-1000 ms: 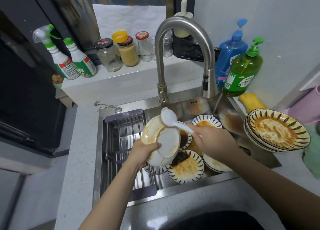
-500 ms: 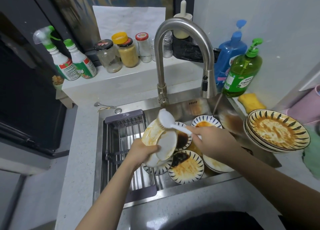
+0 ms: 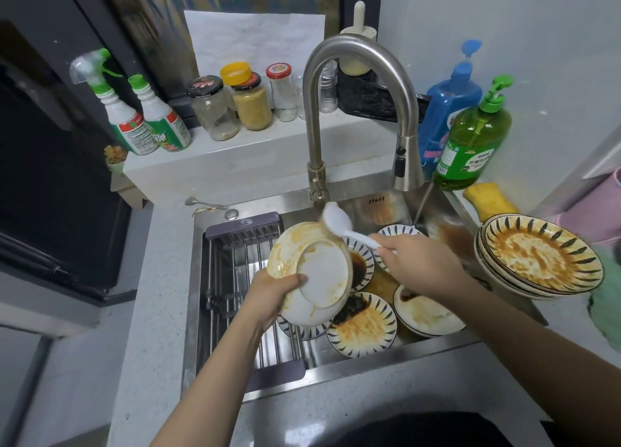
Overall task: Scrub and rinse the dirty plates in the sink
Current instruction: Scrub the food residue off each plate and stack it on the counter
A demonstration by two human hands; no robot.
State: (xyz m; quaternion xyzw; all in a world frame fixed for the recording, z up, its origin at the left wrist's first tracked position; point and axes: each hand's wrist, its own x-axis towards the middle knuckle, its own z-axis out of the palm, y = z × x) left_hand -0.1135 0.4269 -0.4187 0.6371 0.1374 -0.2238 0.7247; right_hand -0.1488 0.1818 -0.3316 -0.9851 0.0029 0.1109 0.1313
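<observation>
— Step in hand?
— Scrubbing, judging by the pose. Sink [image 3: 447, 344] below both hands, several smeared plates lying in it. Held plate [image 3: 311, 273] tilted up over the sink, underside toward the camera, gripped at its lower left rim by the left hand [image 3: 274, 293] — fingers curled round the edge. White brush [image 3: 337, 223] in the right hand [image 3: 421, 263], fist closed round the handle, head touching the plate's upper rim.

— Next move?
— Probably working the brush down over the orange streaks, then swinging the plate right, under the thin stream from the faucet [image 3: 361, 110] beyond the right hand.

— Around, in the way?
— Drying rack [image 3: 235, 278] left of the left hand. Stack of dirty plates [image 3: 541, 256] on the counter, right of the right hand. Green soap bottle [image 3: 473, 140] and yellow sponge [image 3: 490, 201] beyond that. Plates crowding under the stream — little room for rinsing.
</observation>
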